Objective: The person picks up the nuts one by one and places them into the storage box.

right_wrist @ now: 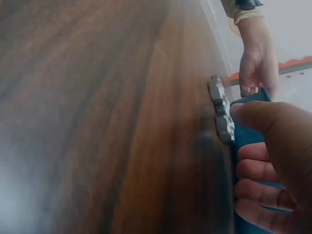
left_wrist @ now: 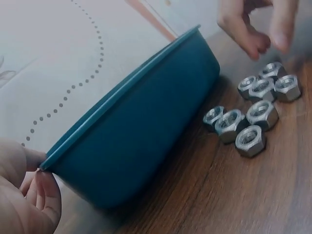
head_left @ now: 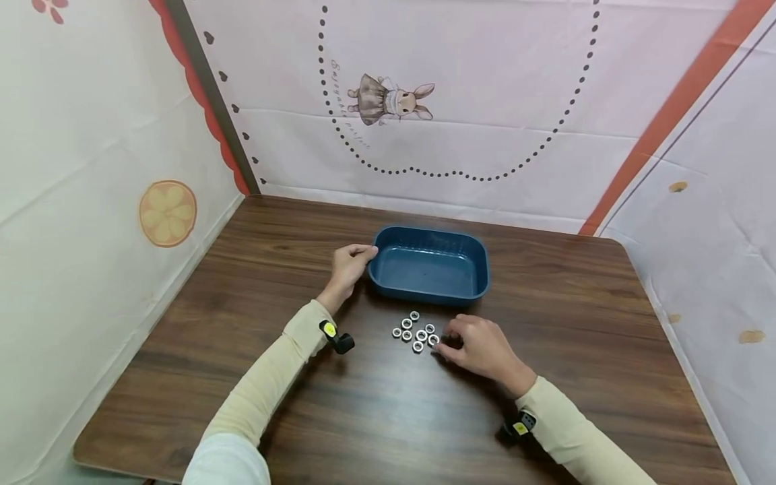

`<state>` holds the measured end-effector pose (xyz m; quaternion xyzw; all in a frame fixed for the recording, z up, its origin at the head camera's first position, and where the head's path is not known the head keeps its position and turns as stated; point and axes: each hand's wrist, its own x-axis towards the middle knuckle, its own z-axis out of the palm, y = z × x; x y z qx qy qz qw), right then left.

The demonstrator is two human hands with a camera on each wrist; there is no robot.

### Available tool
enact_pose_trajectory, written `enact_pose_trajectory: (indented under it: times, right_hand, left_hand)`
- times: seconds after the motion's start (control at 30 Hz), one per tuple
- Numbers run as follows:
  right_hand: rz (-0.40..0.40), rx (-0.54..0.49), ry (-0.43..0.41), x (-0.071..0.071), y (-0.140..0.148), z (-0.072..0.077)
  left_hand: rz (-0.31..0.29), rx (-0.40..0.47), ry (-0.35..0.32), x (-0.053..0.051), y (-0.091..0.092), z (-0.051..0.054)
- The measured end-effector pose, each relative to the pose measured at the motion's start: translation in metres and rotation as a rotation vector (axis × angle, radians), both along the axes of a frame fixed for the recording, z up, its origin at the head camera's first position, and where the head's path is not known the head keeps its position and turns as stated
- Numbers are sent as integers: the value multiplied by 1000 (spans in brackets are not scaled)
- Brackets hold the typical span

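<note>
A blue rectangular plastic tub (head_left: 427,295) stands on the table, its inside bare in the head view. My left hand (head_left: 347,271) pinches the tub's left rim between thumb and fingers, seen closely in the left wrist view. In front of the tub lie several silver hex nuts (left_wrist: 251,149) in a loose cluster. My right hand (head_left: 483,347) is low at the cluster's right side, thumb and forefinger apart beside the nearest nut. No nut shows between its fingers in the left wrist view; whether the thumb touches one, I cannot tell.
The brown wooden table (head_left: 273,404) reaches out on both sides of the tub. White printed cloth (head_left: 485,87) hangs behind the far edge, with more cloth along the left and right sides.
</note>
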<state>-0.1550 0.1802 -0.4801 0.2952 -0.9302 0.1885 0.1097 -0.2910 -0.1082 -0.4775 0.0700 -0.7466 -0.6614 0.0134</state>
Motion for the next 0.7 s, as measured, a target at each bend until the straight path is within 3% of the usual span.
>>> enact_pose_trajectory:
  times: [0.17,0.47,0.6,0.7]
  right_hand:
    - [-33,5,0,-4,-4,-5]
    - [-32,-14,-82,-8,-13,-9]
    - [9,-65,-95,-8,-10,0]
    - [84,-124,-95,-14,-2,13]
  left_hand:
    - [19,84,-13,-3,8,-2]
    - [42,124,-71,-5,7,-2]
    - [47,160,-83,-4,5,-1]
    - [40,193,-96,-1,4,-1]
